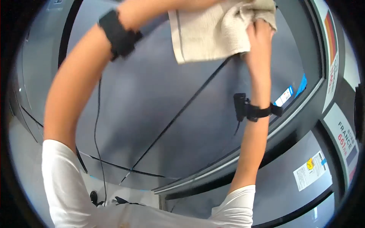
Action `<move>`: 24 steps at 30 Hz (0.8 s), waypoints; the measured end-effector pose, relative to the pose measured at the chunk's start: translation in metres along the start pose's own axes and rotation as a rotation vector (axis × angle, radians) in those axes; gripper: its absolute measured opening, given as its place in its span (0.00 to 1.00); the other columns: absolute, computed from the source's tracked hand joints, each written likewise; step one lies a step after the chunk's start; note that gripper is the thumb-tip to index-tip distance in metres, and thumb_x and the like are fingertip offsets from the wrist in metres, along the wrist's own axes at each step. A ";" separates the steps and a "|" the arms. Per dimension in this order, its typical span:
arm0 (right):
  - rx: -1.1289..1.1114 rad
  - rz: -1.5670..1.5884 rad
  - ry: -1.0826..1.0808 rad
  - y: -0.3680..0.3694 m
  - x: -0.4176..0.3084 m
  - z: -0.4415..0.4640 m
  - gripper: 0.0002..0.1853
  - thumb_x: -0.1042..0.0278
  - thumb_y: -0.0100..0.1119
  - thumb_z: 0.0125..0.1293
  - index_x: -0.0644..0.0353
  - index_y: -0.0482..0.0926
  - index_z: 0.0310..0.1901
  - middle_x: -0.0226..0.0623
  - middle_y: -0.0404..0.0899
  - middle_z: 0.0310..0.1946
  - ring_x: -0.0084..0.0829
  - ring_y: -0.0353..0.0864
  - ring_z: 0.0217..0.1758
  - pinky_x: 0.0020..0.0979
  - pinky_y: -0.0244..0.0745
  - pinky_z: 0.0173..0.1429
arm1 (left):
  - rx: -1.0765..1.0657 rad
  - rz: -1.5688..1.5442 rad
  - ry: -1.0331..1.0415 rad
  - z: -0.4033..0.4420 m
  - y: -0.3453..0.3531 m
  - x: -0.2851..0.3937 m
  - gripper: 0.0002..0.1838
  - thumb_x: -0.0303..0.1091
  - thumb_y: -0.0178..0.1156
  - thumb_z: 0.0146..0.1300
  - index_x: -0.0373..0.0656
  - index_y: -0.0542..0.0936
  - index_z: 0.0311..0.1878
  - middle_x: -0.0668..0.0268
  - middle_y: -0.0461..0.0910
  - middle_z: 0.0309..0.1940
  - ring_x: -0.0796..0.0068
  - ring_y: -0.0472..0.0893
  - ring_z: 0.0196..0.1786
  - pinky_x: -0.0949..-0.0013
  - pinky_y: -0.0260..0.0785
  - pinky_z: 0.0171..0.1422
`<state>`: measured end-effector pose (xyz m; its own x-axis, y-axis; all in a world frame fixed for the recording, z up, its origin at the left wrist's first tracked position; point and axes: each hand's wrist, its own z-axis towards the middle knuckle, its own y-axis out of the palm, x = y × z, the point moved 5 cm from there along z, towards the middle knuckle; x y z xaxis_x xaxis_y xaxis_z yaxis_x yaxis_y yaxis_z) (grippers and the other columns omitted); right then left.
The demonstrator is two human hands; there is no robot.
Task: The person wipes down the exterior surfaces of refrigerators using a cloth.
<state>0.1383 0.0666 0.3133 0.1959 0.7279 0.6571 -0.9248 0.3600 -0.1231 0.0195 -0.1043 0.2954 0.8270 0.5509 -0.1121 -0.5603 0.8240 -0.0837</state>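
A cream towel (207,38) with a grey stripe near its left edge lies against a smooth grey panel (178,91). My right hand (261,32) is closed on the bunched right part of the towel, its fingers pressed into the cloth. Along the top edge of the view, my left hand (201,3) reaches over to the towel's upper side; its fingers are cut off or hidden, so their grip does not show. Black straps with small boxes circle my left wrist (119,34) and my right wrist (258,111).
A black cable (182,108) runs diagonally across the panel, and a thinner cable (96,125) hangs at the left. Blue tape and a label (284,97) are stuck at the panel's right. Further right are a FRANCE sign (342,136) and a lower grey panel with a white sticker (312,171).
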 end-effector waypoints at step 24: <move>-0.523 0.531 0.212 0.100 -0.431 -0.124 0.22 0.66 0.58 0.62 0.67 0.74 0.56 0.61 0.66 0.63 0.66 0.53 0.75 0.75 0.26 0.75 | -0.239 -0.595 -0.297 -0.401 -0.022 -0.182 0.40 0.43 0.69 0.60 0.39 0.66 0.73 0.49 0.65 0.73 0.51 0.64 0.75 0.57 0.53 0.80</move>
<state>0.0020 -0.1389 -0.0740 -0.1233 0.9573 0.2616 -0.6481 0.1220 -0.7517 -0.1376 -0.2759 -0.0794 0.9547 0.0569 0.2922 0.0240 0.9637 -0.2659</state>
